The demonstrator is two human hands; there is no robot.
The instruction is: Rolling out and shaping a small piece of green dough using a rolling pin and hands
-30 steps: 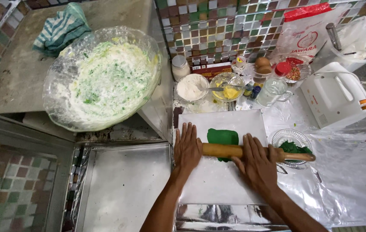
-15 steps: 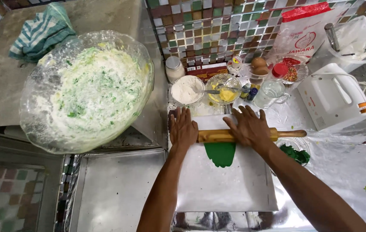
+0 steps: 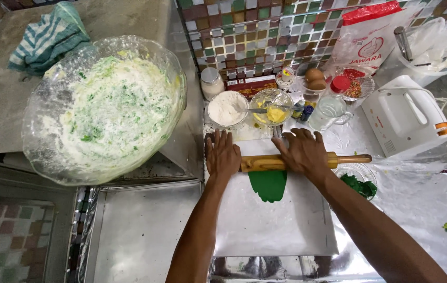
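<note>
Both hands lie flat on a wooden rolling pin (image 3: 286, 161) that sits across the far end of a white board (image 3: 270, 225). The left hand (image 3: 222, 155) presses on the pin's left end with its fingers stretched out and slightly spread, palm down, not curled around anything. The right hand (image 3: 302, 152) rests the same way over the middle of the pin, fingers straight and pointing away from the body toward the bowls. Under the pin is a sheet of green dough (image 3: 268, 183), whose rounded near edge shows on the board just below the pin; its far part is hidden by the pin and the right hand. To roll well here, the pressure should be even from both palms so the sheet thins uniformly, and the hands would sit better balanced about the dough, since the right one is over it while the left is off to the side. The pin's long axis runs left to right, nearly level in the view, with its bare right handle pointing toward a small glass dish of greens (image 3: 358, 181) and the white hand mixer (image 3: 404, 115). The dough's longer axis seems to run toward and away from the body, crosswise to the pin. A bowl of flour (image 3: 227, 108) stands just beyond the left fingertips.
</note>
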